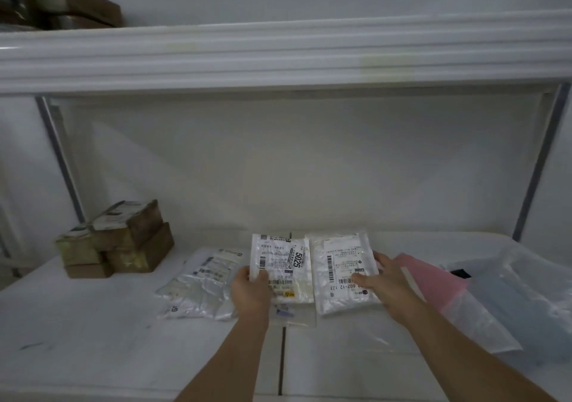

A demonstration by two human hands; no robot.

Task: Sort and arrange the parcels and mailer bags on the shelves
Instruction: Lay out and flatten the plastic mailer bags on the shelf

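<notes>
Left hand [252, 290] fingers gripping labelled mailer [283, 270], right hand [385, 281] fingers spread on second mailer [343, 273]

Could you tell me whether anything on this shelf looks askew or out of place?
Yes: the stack of brown boxes at the back left is uneven, its top box tilted and overhanging. The clear mailer bag beside it lies crooked and crumpled.
</notes>
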